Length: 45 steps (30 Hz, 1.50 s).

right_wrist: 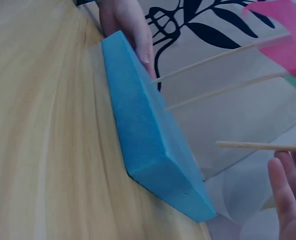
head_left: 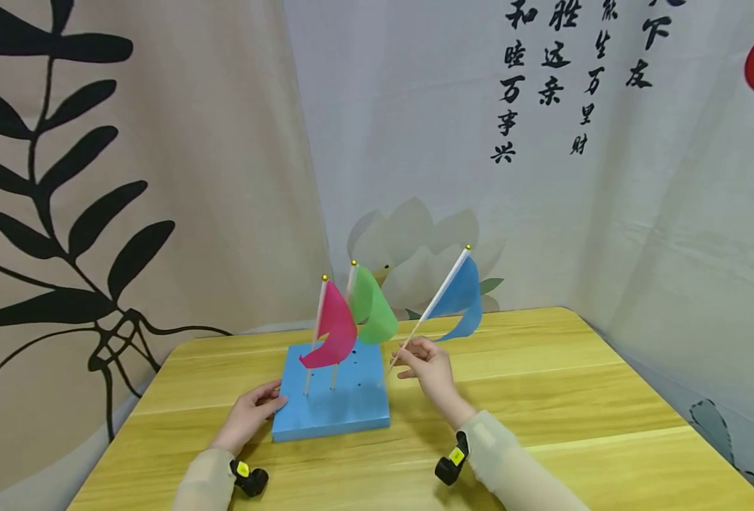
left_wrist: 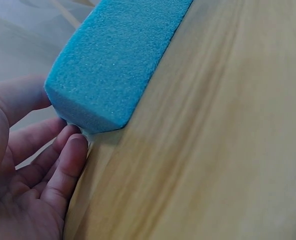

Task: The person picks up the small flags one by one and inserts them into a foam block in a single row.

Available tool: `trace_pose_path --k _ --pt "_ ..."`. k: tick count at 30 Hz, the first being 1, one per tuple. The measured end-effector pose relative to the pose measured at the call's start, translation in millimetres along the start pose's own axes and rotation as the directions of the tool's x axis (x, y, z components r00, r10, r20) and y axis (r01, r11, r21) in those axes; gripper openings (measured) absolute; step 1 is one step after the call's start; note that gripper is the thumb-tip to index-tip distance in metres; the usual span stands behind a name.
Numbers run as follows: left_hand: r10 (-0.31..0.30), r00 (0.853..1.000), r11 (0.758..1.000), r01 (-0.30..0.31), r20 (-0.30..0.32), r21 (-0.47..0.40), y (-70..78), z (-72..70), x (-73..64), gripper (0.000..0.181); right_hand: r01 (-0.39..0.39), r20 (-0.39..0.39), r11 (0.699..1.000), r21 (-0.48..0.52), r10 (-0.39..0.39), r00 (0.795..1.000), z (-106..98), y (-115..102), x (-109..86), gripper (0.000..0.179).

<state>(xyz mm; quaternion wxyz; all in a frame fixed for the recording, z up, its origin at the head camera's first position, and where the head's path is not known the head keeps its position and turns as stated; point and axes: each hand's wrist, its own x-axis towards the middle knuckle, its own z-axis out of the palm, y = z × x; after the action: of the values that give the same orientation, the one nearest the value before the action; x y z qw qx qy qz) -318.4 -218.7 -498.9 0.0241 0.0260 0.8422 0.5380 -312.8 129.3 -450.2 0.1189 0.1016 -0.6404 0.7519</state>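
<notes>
A blue foam block (head_left: 351, 411) lies flat on the table. My left hand (head_left: 249, 415) holds its left edge, thumb and fingers at the side of the foam in the left wrist view. Upright in the block stand a pink flag (head_left: 340, 333) and, behind it, a green flag (head_left: 377, 312), both on thin wooden sticks. Between thumb and fingertips my right hand (head_left: 429, 365) pinches the stick of a blue flag (head_left: 456, 294), which leans to the right. In the right wrist view, that stick's lower end (right_wrist: 233, 145) hangs apart from the block.
Several small dark holes dot the block's top. The wooden table (head_left: 542, 397) extends to both sides. Behind it hangs a pale curtain (head_left: 408, 128) with dark leaves and writing. Each wrist carries a small black camera (head_left: 451, 460).
</notes>
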Motion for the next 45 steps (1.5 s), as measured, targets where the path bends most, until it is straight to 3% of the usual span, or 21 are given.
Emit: trace_pose_path --k 7,14,23,45 --pt "-0.012 1.0 1.0 0.012 -0.002 -0.001 -1.3 1.6 0.9 0.06 -0.047 0.036 0.999 0.007 0.047 0.998 16.8 8.2 10.4 0.02" --pt "-0.001 1.0 1.0 0.001 0.003 -0.016 1.0 1.3 0.2 0.058 -0.037 0.058 0.997 -0.07 0.041 0.997 25.5 -6.6 7.9 0.018" --pt "-0.004 1.0 1.0 0.005 0.008 -0.028 3.5 1.4 -1.4 0.056 -0.057 0.038 0.994 -0.092 0.061 0.997 35.0 -2.6 11.0 0.02" --pt "-0.009 1.0 0.999 0.009 0.011 -0.045 6.5 2.6 -2.3 0.057 0.034 0.133 0.981 -0.191 -0.008 0.991 39.0 -1.3 7.8 0.019"
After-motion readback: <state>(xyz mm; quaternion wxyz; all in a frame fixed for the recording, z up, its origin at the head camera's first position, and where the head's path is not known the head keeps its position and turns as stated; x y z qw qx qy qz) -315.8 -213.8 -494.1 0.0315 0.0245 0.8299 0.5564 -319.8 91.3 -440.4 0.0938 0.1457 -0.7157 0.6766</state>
